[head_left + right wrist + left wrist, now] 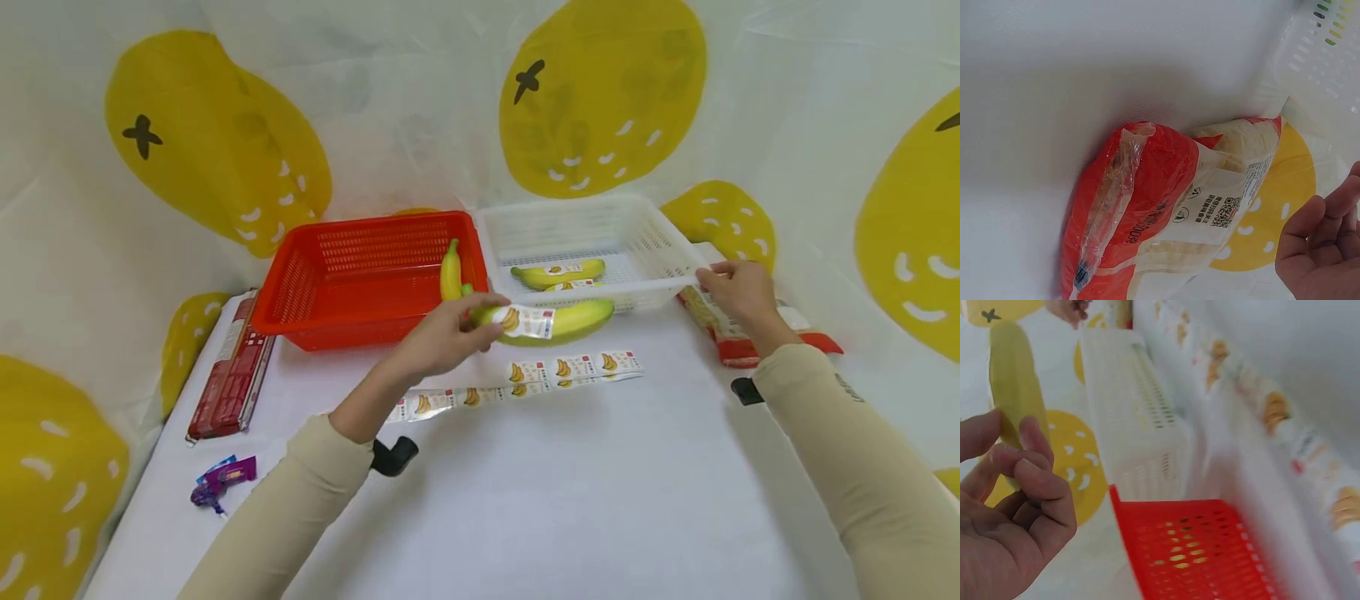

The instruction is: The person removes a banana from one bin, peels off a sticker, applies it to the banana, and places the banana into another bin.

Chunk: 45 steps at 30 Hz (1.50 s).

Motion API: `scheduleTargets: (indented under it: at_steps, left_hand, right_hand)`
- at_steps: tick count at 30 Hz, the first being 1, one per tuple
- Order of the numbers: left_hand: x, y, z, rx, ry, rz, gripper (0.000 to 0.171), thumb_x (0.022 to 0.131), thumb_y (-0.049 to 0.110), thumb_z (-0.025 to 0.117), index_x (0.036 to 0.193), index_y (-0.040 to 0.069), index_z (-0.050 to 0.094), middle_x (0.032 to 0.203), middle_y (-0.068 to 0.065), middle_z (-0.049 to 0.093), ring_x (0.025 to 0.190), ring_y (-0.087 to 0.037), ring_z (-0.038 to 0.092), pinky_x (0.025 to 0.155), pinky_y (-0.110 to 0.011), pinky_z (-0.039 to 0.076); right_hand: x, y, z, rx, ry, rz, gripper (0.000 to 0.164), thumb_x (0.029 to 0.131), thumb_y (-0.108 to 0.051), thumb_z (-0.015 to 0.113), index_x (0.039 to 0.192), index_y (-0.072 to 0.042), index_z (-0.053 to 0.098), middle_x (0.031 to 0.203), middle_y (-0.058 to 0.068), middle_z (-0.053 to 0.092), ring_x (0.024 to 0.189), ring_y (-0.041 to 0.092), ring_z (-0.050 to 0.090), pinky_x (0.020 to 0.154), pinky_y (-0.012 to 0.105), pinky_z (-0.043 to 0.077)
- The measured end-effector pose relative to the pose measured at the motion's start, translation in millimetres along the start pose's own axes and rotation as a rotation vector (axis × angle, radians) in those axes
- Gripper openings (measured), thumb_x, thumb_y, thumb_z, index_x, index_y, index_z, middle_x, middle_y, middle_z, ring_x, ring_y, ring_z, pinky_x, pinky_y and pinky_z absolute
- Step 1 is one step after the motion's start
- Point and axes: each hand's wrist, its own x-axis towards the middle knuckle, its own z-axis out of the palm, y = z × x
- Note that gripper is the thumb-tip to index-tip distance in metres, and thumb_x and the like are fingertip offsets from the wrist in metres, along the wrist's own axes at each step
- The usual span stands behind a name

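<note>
- The held banana [581, 320] hung in the air just before the white basket [562, 229], a printed label [528, 322] on its side.
- The left hand [450, 333] had its grip pinched on that banana near the left end.
- The right hand [738, 296] had its grip on the white basket's rim, at the right front corner.
- Inside the white basket lay 2 labelled bananas [592, 268], 1 of them partly hidden by the front rim.
- Just beside it on the left, the red basket [352, 335] held 1 small banana [451, 271] in its right end, a green tip [467, 289] showing next to it.
- A label strip [573, 367] lay before both baskets.
- A red packet [232, 367] and wrapped sweets [232, 472] lay near the left edge of the worktop [562, 500]; a red-and-white bag [1166, 212] lay right of the white basket.
- Patterned cloth [420, 100] rose close behind the baskets; the widest room stretched from the strip toward the person, between 2 sleeves [862, 458].
</note>
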Motion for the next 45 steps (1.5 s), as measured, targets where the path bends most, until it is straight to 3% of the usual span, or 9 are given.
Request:
scheduleTargets:
  at_steps: [5, 10, 13, 15, 18, 22, 28, 37, 45]
  left_hand:
    - [47.9, 24.5, -10.4, -0.042, 0.065, -0.040, 0.046, 0.101, 0.022, 0.064, 0.146, 0.022, 0.053, 0.125, -0.011, 0.061, 0.102, -0.027, 0.063, 0.072, -0.027, 0.047]
    - [89.1, 35.1, -10.8, 0.017, 0.076, -0.175, 0.049, 0.101, 0.029, 0.063, 0.148, 0.028, 0.050, 0.136, -0.007, 0.054, 0.106, -0.024, 0.060, 0.068, -0.026, 0.045]
    - [108.3, 31.4, -8.0, 0.059, 0.048, -0.222, 0.048, 0.102, 0.028, 0.062, 0.148, 0.025, 0.050, 0.130, -0.011, 0.057, 0.081, -0.019, 0.057, 0.057, -0.024, 0.037]
    - [116.9, 24.3, -7.2, 0.088, 0.031, -0.245, 0.048, 0.103, 0.026, 0.061, 0.149, 0.022, 0.050, 0.117, -0.012, 0.062, 0.063, -0.016, 0.048, 0.051, -0.023, 0.033]
    - [122.2, 8.2, -8.3, 0.113, 0.007, -0.286, 0.048, 0.103, 0.023, 0.058, 0.149, 0.019, 0.049, 0.085, -0.009, 0.063, 0.047, -0.012, 0.032, 0.046, -0.023, 0.029]
    - [122.4, -15.2, -8.7, 0.121, -0.019, -0.342, 0.050, 0.103, 0.023, 0.057, 0.151, 0.018, 0.048, 0.064, -0.002, 0.055, 0.044, -0.009, 0.031, 0.045, -0.022, 0.028]
    - [120.8, -35.4, -6.6, 0.118, 0.000, -0.395, 0.051, 0.102, 0.027, 0.061, 0.151, 0.019, 0.050, 0.070, 0.001, 0.057, 0.048, -0.006, 0.041, 0.049, -0.019, 0.033]
    - [116.5, -37.1, -9.6, 0.091, 0.018, -0.414, 0.050, 0.103, 0.027, 0.060, 0.151, 0.021, 0.050, 0.068, 0.002, 0.059, 0.050, -0.006, 0.045, 0.048, -0.020, 0.036]
    - [111.1, -42.0, -13.6, 0.164, 0.045, -0.378, 0.055, 0.103, 0.027, 0.059, 0.156, 0.022, 0.043, 0.065, 0.006, 0.060, 0.050, -0.004, 0.046, 0.051, -0.019, 0.036]
  right_hand:
    - [-14.9, -1.2, 3.1, 0.021, 0.017, 0.018, 0.074, 0.103, -0.054, 0.047, 0.150, 0.003, 0.042, 0.140, 0.027, 0.048, 0.118, 0.040, 0.045, 0.092, 0.038, 0.050]
    - [-28.5, -8.0, 15.1, 0.056, 0.025, 0.029, 0.069, 0.104, -0.052, 0.050, 0.147, 0.001, 0.045, 0.137, 0.024, 0.050, 0.117, 0.038, 0.047, 0.098, 0.040, 0.050]
    - [-36.3, -14.8, 24.2, 0.069, 0.030, 0.024, 0.064, 0.104, -0.048, 0.051, 0.146, 0.001, 0.047, 0.135, 0.024, 0.052, 0.117, 0.037, 0.048, 0.100, 0.043, 0.050]
    - [-38.9, -22.4, 32.7, 0.079, 0.033, 0.006, 0.059, 0.105, -0.043, 0.052, 0.143, 0.002, 0.050, 0.131, 0.023, 0.056, 0.113, 0.035, 0.050, 0.095, 0.040, 0.051]
    - [-39.9, -35.6, 47.5, 0.091, 0.034, -0.037, 0.051, 0.105, -0.039, 0.055, 0.137, 0.001, 0.055, 0.124, 0.021, 0.060, 0.105, 0.032, 0.053, 0.085, 0.032, 0.051]
    - [-43.8, -47.0, 61.2, 0.105, 0.033, -0.088, 0.044, 0.104, -0.035, 0.057, 0.130, 0.001, 0.061, 0.115, 0.018, 0.062, 0.099, 0.029, 0.053, 0.075, 0.026, 0.048]
    - [-52.1, -54.8, 63.2, 0.129, 0.009, -0.107, 0.043, 0.104, -0.037, 0.057, 0.128, -0.001, 0.061, 0.111, 0.016, 0.060, 0.095, 0.028, 0.052, 0.070, 0.026, 0.047]
    - [-49.3, -56.1, 65.6, 0.126, 0.012, -0.155, 0.045, 0.104, -0.037, 0.058, 0.127, 0.001, 0.061, 0.104, 0.015, 0.066, 0.087, 0.023, 0.055, 0.066, 0.024, 0.046]
    - [-41.3, -64.0, 72.4, 0.124, -0.035, -0.155, 0.049, 0.104, -0.038, 0.056, 0.133, 0.001, 0.056, 0.115, 0.020, 0.064, 0.094, 0.027, 0.055, 0.072, 0.025, 0.047]
